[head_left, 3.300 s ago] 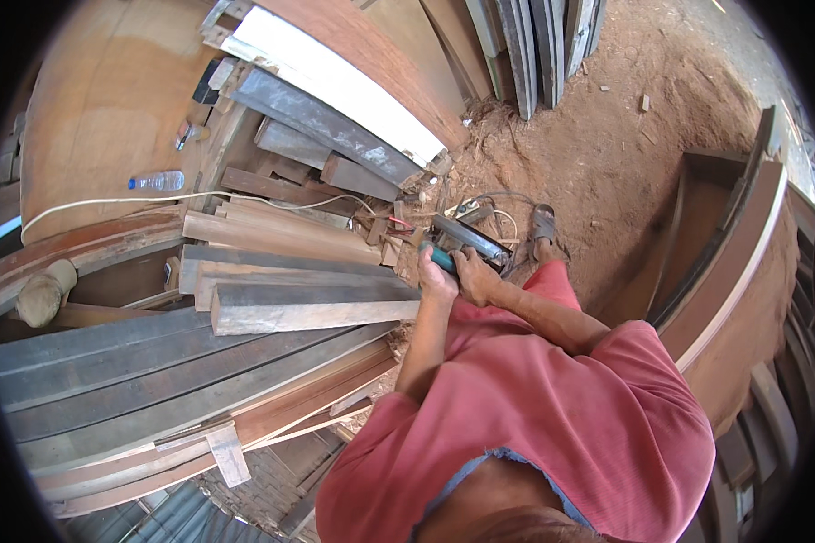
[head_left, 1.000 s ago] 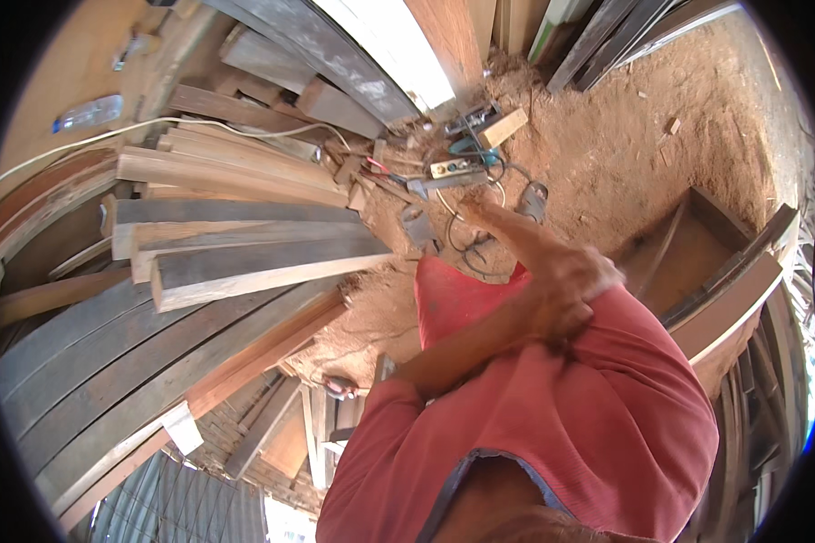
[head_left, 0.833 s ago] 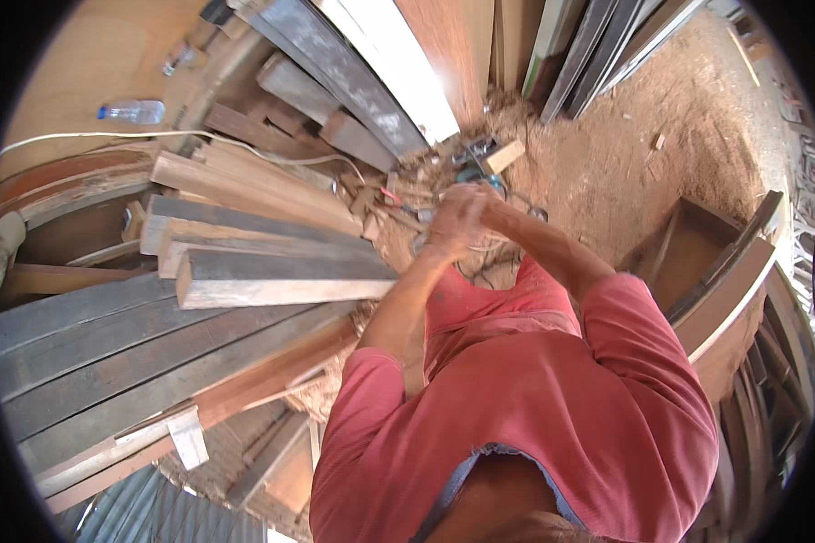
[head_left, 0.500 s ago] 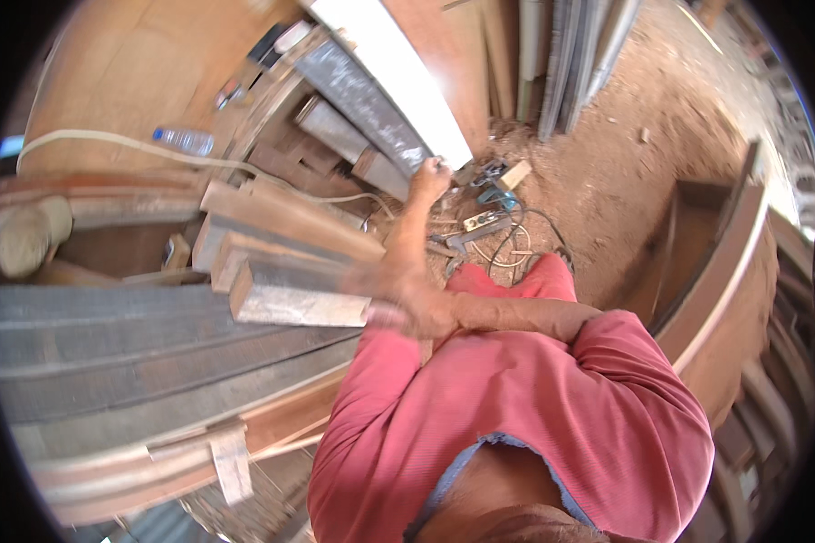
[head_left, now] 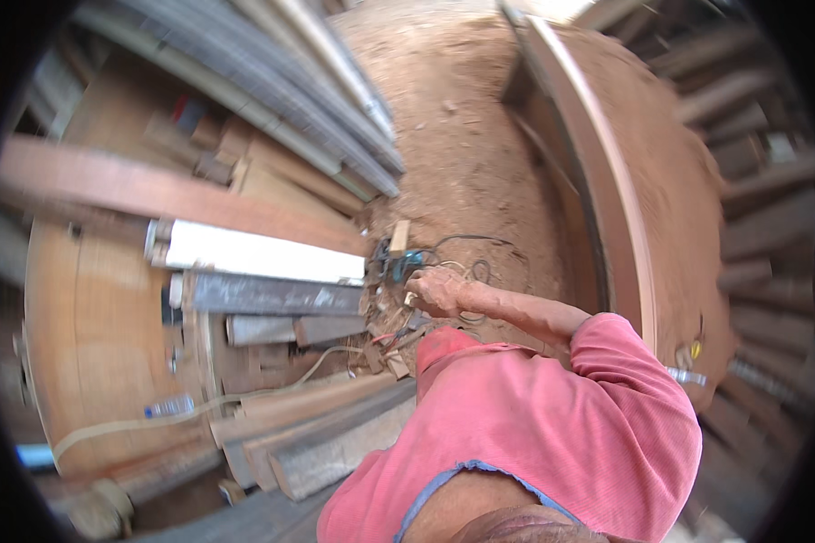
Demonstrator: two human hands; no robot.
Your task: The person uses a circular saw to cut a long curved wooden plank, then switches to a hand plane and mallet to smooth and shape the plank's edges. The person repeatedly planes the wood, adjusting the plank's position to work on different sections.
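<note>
My right hand is out in front of me, fingers curled and blurred, over a small pale block; whatever it holds, if anything, is hidden. Just beyond it on the ground lie a teal power tool, a light wooden block and looped cords, with red-handled tools or wire among wood scraps to the left. My left hand is out of sight, behind my body in pink.
Leaning boards, a white board and stacked timber fill the left. A curved wooden frame runs along the right, with more timber behind it. A plastic bottle lies on plywood. Sawdust covers the ground.
My view has swung round to the right. The teal tool once in my hands lies on the ground. My left arm has left view; my right arm has moved from across my body to forward.
</note>
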